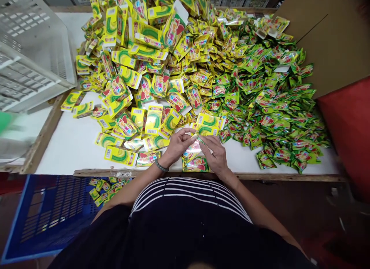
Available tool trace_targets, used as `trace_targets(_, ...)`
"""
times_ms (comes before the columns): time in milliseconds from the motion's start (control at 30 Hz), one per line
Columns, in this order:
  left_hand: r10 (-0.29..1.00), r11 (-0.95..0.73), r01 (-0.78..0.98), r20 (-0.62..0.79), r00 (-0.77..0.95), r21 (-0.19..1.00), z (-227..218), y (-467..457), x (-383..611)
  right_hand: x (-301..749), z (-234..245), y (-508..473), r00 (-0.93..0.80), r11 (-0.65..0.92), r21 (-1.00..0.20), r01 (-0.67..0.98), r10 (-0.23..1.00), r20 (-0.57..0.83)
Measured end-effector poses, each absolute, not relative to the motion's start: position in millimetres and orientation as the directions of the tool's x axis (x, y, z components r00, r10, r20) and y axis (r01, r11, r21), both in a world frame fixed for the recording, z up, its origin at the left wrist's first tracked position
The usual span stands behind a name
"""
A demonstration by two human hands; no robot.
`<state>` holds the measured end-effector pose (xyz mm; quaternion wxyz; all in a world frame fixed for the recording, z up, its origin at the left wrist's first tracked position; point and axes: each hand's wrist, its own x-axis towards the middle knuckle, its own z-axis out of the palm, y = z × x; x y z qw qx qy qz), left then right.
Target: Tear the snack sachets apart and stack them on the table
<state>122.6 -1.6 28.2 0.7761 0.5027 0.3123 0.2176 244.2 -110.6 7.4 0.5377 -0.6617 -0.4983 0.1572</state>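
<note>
Both hands pinch narrowly: the fingertips of the left hand (pixel 180 144) and right hand (pixel 214 154) meet at the far end of a watermelon-print carton (pixel 192 151), which sits between them just inside the table's near wooden edge (pixel 260 177). Another printed carton (pixel 195 165) lies flat between the wrists, close against that edge. Just beyond the fingers, two yellow-green cartons (pixel 206 130) leave little room on the far side. To the left, a heap of cartons (pixel 154 118) crowds up to the left hand and forearm. On the right, a strip of white tabletop (pixel 238 160) gives the right hand sideways room before the green sachets (pixel 277 122). Yellow sachets (pixel 199 77) fill the far middle. A white plastic crate (pixel 68 64) borders the left, a brown cardboard panel (pixel 332 41) the far right, and a blue basket (pixel 60 211) sits below the near edge at left.
</note>
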Motion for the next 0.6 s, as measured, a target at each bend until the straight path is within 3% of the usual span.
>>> trace_targets(167,0.584,0.366,0.089,-0.303,0.753,0.927,38,0,117,243,10,-114,0.333,0.149,-0.797,0.585,0.852,0.404)
trace_targets(267,0.527,0.259,0.156,-0.275,0.804,0.953,40,-6,110,256,9,-114,0.292,0.149,-0.769,0.622,0.867,0.403)
trace_targets(367,0.358,0.012,0.212,-0.202,0.912,0.977,42,-13,105,277,0,-109,0.389,-0.017,-0.700,0.714,0.841,0.377)
trace_targets(433,0.319,-0.149,0.203,-0.147,0.936,0.968,43,-14,105,291,-10,-103,0.409,-0.139,-0.592,0.794,0.842,0.351)
trace_targets(533,0.501,-0.222,0.252,-0.111,0.858,0.942,38,-9,109,304,-27,-96,0.387,-0.214,-0.470,0.856,0.868,0.310)
trace_targets(600,0.626,-0.132,0.315,-0.168,0.762,0.940,30,-4,114,302,-34,-93,0.413,-0.228,-0.474,0.850,0.847,0.334)
